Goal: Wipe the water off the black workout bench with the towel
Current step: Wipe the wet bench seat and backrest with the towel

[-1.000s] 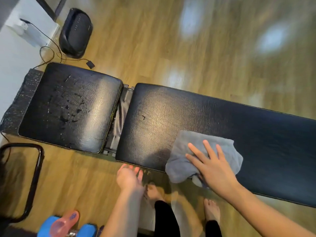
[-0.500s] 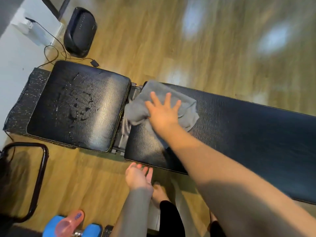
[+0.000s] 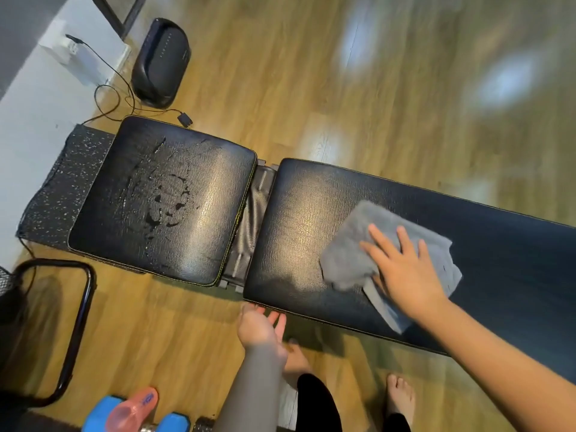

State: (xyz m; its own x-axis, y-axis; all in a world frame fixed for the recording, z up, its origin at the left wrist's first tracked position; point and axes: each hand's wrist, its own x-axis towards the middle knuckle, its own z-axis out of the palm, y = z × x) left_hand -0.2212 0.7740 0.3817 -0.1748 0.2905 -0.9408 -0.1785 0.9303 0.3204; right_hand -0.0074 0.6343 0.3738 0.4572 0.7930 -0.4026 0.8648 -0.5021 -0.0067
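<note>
Right hand (image 3: 405, 272): fingers spread flat, palm pressing my grey towel (image 3: 352, 244) onto the bench (image 3: 311, 219), pointing toward 11 o'clock. Left hand (image 3: 258, 327): open, empty, at the bench's near edge. Water (image 3: 159, 201) beads at 9 o'clock.

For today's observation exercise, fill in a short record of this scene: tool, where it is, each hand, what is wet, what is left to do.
tool: grey towel
towel place: on long pad
right hand: flat on towel, fingers spread
left hand: open, at pad's near edge
wet: seat pad, droplets showing
left to do: wipe seat pad
</note>
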